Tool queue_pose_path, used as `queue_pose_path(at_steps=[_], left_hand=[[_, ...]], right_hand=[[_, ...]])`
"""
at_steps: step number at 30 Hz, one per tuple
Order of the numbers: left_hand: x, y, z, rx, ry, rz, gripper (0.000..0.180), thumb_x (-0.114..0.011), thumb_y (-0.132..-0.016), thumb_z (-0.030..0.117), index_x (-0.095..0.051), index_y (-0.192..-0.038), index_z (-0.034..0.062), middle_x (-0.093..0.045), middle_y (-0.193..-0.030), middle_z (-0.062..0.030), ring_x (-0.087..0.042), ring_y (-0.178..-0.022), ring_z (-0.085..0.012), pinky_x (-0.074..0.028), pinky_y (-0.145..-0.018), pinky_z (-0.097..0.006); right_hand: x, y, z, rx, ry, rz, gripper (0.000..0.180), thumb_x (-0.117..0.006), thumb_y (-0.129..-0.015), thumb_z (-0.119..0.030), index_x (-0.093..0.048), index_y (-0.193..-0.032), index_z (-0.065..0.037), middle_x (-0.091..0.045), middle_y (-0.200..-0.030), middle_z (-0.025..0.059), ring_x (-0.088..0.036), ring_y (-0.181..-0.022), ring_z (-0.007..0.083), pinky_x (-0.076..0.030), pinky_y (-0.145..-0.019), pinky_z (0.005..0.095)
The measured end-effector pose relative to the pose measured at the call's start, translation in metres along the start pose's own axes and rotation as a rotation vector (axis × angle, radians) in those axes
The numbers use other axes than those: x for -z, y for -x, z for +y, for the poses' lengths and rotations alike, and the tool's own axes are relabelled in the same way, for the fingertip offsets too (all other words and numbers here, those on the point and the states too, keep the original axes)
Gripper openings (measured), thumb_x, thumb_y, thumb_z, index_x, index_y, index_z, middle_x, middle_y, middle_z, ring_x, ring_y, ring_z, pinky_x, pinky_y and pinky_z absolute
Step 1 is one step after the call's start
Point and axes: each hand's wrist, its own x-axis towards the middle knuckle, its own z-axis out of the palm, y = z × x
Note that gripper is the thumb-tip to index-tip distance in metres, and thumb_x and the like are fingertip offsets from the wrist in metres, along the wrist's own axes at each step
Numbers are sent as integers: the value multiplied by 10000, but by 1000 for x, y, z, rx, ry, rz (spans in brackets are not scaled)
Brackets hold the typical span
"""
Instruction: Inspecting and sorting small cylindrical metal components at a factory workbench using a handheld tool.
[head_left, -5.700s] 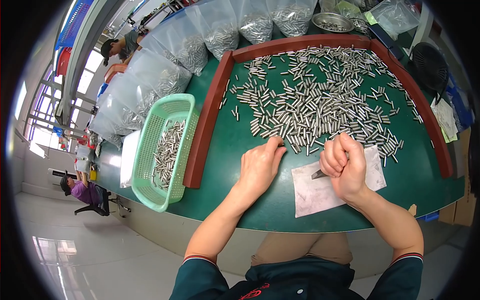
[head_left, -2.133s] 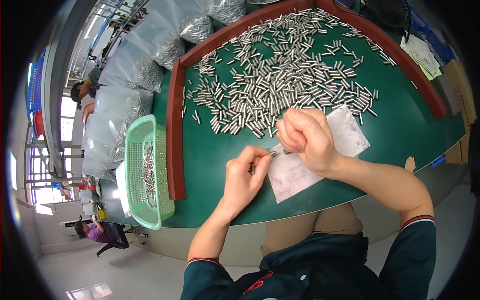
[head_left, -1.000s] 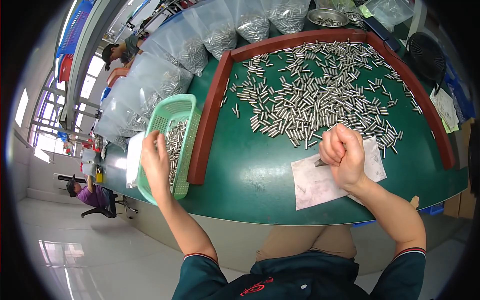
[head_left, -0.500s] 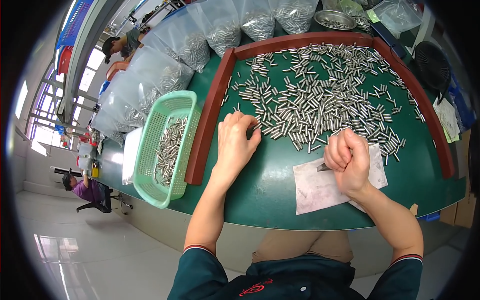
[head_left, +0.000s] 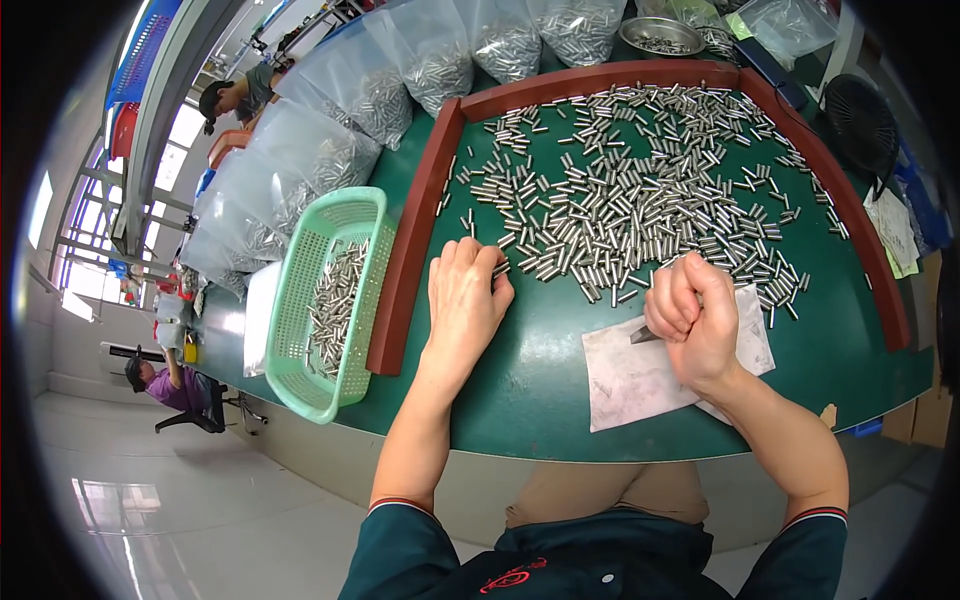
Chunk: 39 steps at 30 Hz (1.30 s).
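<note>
Many small silver metal pins [head_left: 630,205] lie scattered in a broad pile on the green tabletop [head_left: 500,400]. My left hand [head_left: 466,305] is at the pile's lower left edge, its thumb and forefinger closed on a single metal pin [head_left: 502,268]. Clenched above a stained whitish cloth [head_left: 625,385], my right hand [head_left: 695,315] grips a grey metal tool [head_left: 643,335]. Only the tool's flat, pointed end shows below the fingers; its kind is hidden. Left of my left hand stands a green plastic basket [head_left: 285,345] partly filled with more pins.
A dark red wooden rim [head_left: 420,230] borders the pile on the left, back and right. Clear bags [head_left: 435,65] of pins line the table behind it, beside a metal bowl [head_left: 662,38]. A black fan [head_left: 862,125] stands at the right. Two people are at the far left.
My left hand has shifted slightly left and down, pulling a little away from the pile with the pin between its fingers. My right hand stays almost still. The view has moved slightly.
</note>
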Motion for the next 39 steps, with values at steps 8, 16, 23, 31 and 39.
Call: queue_pose_path(at_steps=[8, 16, 23, 31, 39], left_hand=[[-6, 2, -9, -91, 24, 46, 94, -593, -624, -5, -570, -712, 16, -488, -715, -88, -495, -685, -248, -448, -602, -354], [-5, 1, -13, -97, 74, 60, 89, -592, -670, -13, -565, -749, 16, -494, -716, -93, -504, -686, -258, -434, -606, -355], [-2, 1, -3, 16, 737, 124, 137, -575, -700, -47, -590, -823, 11, -550, -857, -68, -530, -781, -167, -429, -679, -267], [-4, 5, 4, 22, 1133, 86, 121, -568, -734, -30, -599, -844, 8, -534, -951, -78, -498, -914, -157, -396, -782, -257], [-7, 3, -1, 54, 1197, 70, 101, -552, -773, -9, -590, -867, 1, -525, -972, -84, -488, -928, -151, -388, -799, -255]], right_hand=[[0, 0, -1, -9, -12, 7, 418, -358, -877, -233, -278, -491, -95, -275, -435, 1, -205, -390, 69, -176, -370, 219], [-1, -2, -2, -4, -18, 17, 416, -357, -879, -226, -275, -491, -98, -272, -436, -1, -202, -389, 70, -167, -367, 222], [-2, 0, -2, -20, -27, 26, 419, -351, -880, -227, -273, -490, -97, -273, -436, 3, -201, -387, 72, -166, -366, 224], [-7, 0, -3, -28, -28, 31, 426, -354, -879, -233, -274, -483, -98, -273, -433, 5, -193, -379, 76, -161, -361, 228], [-6, -1, -3, -17, -27, 34, 427, -339, -887, -230, -270, -486, -101, -273, -432, 6, -185, -372, 75, -168, -355, 225]])
